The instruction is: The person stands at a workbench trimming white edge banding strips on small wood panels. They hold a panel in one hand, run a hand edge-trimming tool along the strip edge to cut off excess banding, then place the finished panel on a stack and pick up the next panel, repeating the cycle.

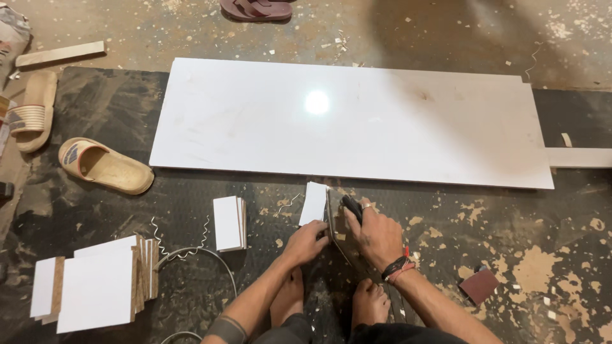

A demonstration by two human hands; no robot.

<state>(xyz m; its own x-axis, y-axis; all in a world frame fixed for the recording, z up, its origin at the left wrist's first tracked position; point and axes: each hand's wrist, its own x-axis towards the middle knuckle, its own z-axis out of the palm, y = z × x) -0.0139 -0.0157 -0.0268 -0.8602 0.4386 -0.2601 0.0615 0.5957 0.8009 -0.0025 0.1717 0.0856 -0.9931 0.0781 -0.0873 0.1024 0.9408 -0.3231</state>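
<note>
Dusty workshop floor (446, 38), littered with shavings and sawdust, is filling the frame, with a dark mat (191, 210) spread over most of it. A long white laminated board (357, 121) is lying across the upper middle. Toward the lower left, a stack of cut white pieces (95, 286) is lying flat, and a smaller bundle of white pieces (228, 223) is sitting just left of centre, so several pieces appear finished already; judging by the large board, much may remain uncut.

At lower centre, the left hand (309, 243) is pressing a small white piece (313, 204) held on edge, its fingers curled against the lower edge. The right hand (377, 234) is wrapping its fingers tightly around a dark-handled tool (352, 209) lying right against that piece's right edge, apparently trimming it. Bare feet (331, 299) are resting below the hands. Two tan sandals (95, 164) are lying at left, and a small reddish-brown block (479, 285) is sitting at lower right.
</note>
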